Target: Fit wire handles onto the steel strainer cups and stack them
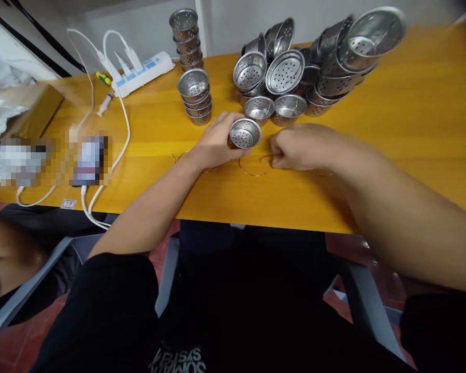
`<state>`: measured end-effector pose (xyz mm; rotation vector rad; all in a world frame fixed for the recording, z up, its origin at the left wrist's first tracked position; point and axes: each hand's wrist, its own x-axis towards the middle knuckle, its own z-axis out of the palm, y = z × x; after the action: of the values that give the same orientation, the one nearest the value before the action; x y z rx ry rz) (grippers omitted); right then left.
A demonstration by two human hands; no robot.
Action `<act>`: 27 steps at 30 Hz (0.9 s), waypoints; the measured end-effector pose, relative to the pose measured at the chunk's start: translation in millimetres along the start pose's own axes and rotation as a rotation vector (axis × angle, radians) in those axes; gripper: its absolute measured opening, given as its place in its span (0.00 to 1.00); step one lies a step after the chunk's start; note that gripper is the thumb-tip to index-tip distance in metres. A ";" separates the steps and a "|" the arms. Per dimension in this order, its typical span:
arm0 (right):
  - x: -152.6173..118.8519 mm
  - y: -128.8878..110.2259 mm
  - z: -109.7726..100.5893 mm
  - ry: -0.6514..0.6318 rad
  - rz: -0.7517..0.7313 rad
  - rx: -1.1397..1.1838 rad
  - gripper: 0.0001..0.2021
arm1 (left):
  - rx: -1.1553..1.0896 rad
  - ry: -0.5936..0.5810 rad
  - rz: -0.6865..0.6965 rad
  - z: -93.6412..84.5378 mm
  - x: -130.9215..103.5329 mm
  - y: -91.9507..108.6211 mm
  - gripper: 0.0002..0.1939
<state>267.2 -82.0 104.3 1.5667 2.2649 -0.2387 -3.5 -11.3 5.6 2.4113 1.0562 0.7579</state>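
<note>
My left hand (pixel 219 140) is closed round a small metal cup (pixel 245 133) with holes in its base, tilted so that its inside faces me. Just right of it, my right hand (pixel 295 147) is a fist with thumb and fingers pressed together at a thin curved wire (pixel 264 157). Another arc of wire (pixel 252 174) shows below the cup; whether it is joined to the cup I cannot tell. More thin wire (pixel 174 158) lies on the table beside my left hand, partly hidden by it.
Stacked perforated cups (pixel 194 85) stand behind my left hand. A larger heap of such cups (pixel 285 72) rises behind both hands, leaning to the right. Leftward are a power strip (pixel 143 72) with white cables, a syringe (pixel 105 103) and a phone (pixel 89 160). Another person's arm (pixel 11 243) is at far left.
</note>
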 end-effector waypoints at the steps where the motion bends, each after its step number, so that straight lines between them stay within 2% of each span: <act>1: -1.1 -0.8 -0.5 0.007 -0.004 0.001 0.04 | 0.000 0.000 -0.008 -0.8 -0.2 1.6 0.46; 3: -2.0 0.8 1.0 0.028 -0.013 0.020 0.04 | -0.004 0.001 -0.023 -2.2 -0.5 4.9 0.46; 7: 2.1 14.6 11.9 0.085 -0.068 0.086 0.14 | -0.026 0.005 -0.049 -4.1 -0.8 8.4 0.45; 10: 6.6 26.4 19.3 0.161 -0.145 0.169 0.17 | -0.031 0.009 -0.070 -4.8 -0.8 7.8 0.45; 13: 8.7 31.4 21.9 0.210 -0.183 0.335 0.16 | -0.031 0.012 -0.094 -4.7 -1.3 6.0 0.45; 19: 12.5 36.0 28.8 0.239 -0.260 0.857 0.11 | -0.052 0.033 -0.124 -4.9 -3.7 3.8 0.48; 23: 16.2 45.8 34.1 0.372 -0.280 0.868 0.09 | -0.001 0.036 -0.167 -7.6 -2.2 3.4 0.45; 27: 15.3 44.8 32.4 0.478 -0.173 0.910 0.11 | -0.062 0.054 -0.150 -5.1 0.0 0.5 0.49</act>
<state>310.8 -63.6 71.8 1.9817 2.8730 -1.1944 -6.4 -10.9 9.9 2.2424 1.2019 0.7961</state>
